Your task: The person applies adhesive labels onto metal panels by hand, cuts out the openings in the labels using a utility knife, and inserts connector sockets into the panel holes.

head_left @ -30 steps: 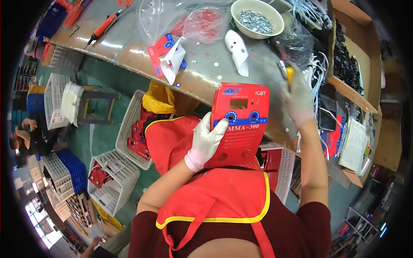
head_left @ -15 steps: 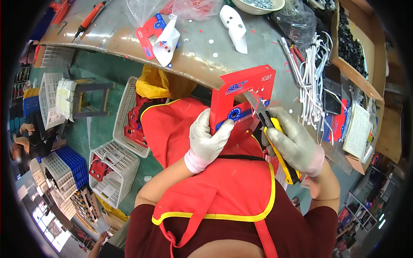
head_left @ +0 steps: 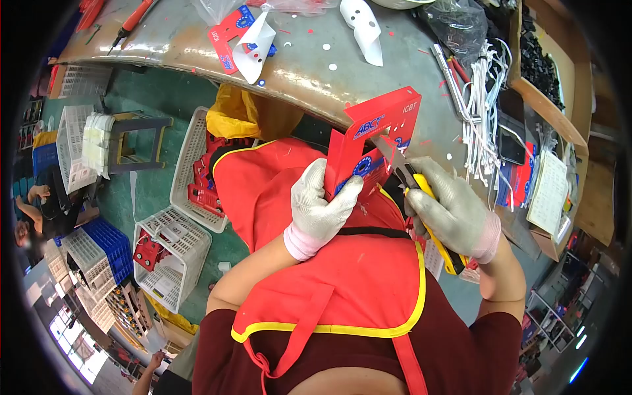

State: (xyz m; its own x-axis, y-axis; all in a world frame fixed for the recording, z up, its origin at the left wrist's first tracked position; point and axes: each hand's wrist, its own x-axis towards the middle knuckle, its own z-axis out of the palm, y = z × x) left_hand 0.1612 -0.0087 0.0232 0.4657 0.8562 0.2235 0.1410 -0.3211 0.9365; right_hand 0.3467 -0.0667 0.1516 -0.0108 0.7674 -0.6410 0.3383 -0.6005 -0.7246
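A red panel (head_left: 376,135) with blue dial labels and "ABCY" lettering is tilted above my lap, just off the table's edge. Gloved in white, my left hand (head_left: 322,203) grips its lower left edge, thumb on the front. My right hand (head_left: 453,212), also gloved, is closed around a yellow and black utility knife (head_left: 431,224). The knife's extended blade lies at the panel's window, pointing up and left; its exact contact with the edge cannot be made out.
The metal table (head_left: 309,79) holds a cut red label sheet (head_left: 230,41), curled white backing (head_left: 362,29), white cable ties (head_left: 484,112) and a notebook (head_left: 548,197). White crates (head_left: 172,257) with red parts stand at the left. A person (head_left: 46,204) is farther left.
My right hand has come from the tabletop down to the panel with the knife, its blade now out at the window. My left hand has tilted the panel. The view has shifted.
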